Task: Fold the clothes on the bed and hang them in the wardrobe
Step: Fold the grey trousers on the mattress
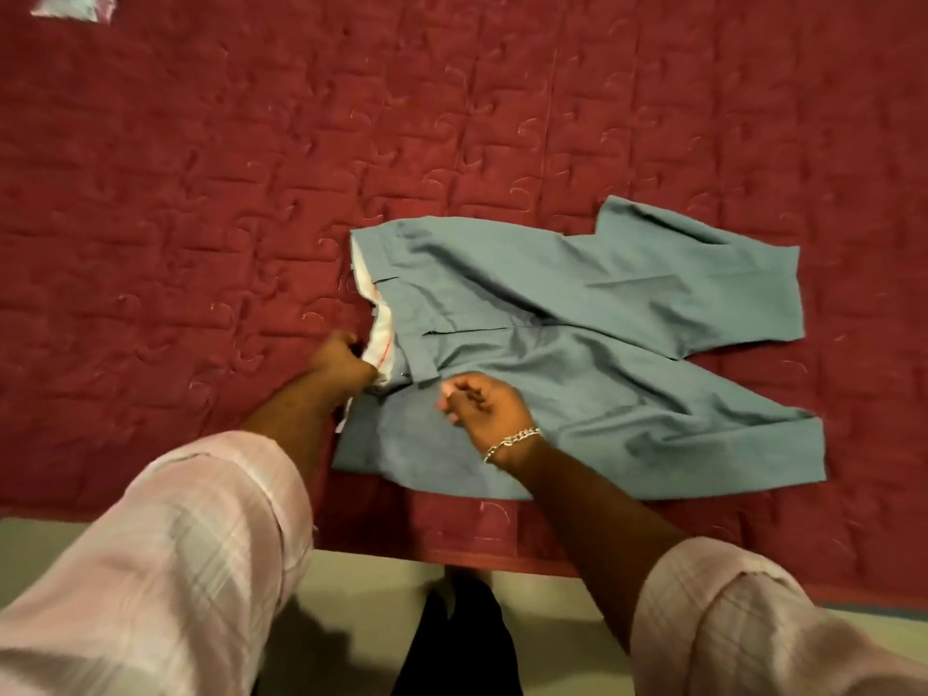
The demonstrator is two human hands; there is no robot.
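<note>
You are standing at the near edge of the bed, its dark red quilted bedspread [251, 168] lying open to the left and beyond. Your left hand [341, 361] is curling around the white-lined waistband of the grey-blue cotton trousers [577, 344]. Your right hand [484, 406], wearing a silver chain bracelet [512, 441], is hovering over the fabric with fingers curled; whether it is pinching cloth cannot be told. The trousers are lying folded near the edge. A pale folded cloth [75, 5] is sitting far left.
</note>
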